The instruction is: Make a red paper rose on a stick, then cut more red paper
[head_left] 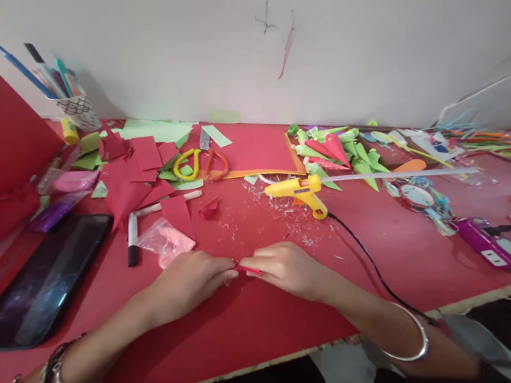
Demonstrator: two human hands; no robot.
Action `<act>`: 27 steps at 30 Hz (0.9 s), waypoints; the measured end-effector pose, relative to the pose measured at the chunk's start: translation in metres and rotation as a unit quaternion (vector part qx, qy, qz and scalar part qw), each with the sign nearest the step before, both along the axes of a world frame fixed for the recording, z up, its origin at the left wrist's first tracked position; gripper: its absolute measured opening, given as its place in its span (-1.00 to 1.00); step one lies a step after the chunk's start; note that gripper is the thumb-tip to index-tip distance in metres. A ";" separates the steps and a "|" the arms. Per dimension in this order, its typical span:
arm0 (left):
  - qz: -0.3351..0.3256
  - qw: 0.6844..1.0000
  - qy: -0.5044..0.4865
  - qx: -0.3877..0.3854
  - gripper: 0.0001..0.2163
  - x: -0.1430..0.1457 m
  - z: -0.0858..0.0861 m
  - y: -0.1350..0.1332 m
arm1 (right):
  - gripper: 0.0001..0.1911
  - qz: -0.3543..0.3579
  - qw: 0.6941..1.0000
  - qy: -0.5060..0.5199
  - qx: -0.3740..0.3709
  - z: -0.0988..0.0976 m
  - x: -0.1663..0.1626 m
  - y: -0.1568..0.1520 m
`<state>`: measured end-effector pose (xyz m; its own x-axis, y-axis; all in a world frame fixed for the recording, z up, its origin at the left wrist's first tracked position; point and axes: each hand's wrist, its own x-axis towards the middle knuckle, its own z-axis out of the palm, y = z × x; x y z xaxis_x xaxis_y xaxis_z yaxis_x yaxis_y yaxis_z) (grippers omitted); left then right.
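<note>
Two hands meet at the near middle of the red table (236, 332): the left hand (196, 281) and the right hand (285, 270) each pinch an end of a red paper strip (249, 271), fingers closed tight on it, low over the tabletop. Behind them lies a yellow glue gun (300, 190) amid paper shreds. A dark tablet (41, 282) rests at the left, with scissors (195, 163) and green and red paper cones (335, 149) near the bare white wall (217, 46). A pen cup (78, 109) stands in the far left corner.
</note>
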<state>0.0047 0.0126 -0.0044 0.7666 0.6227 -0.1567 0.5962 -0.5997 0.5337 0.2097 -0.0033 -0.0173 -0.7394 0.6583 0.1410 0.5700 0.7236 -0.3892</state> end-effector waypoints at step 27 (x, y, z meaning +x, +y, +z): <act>-0.077 0.969 0.008 0.235 -0.66 -0.003 -0.001 -0.007 | -0.70 0.040 0.982 -0.059 0.177 -0.010 -0.008 -0.008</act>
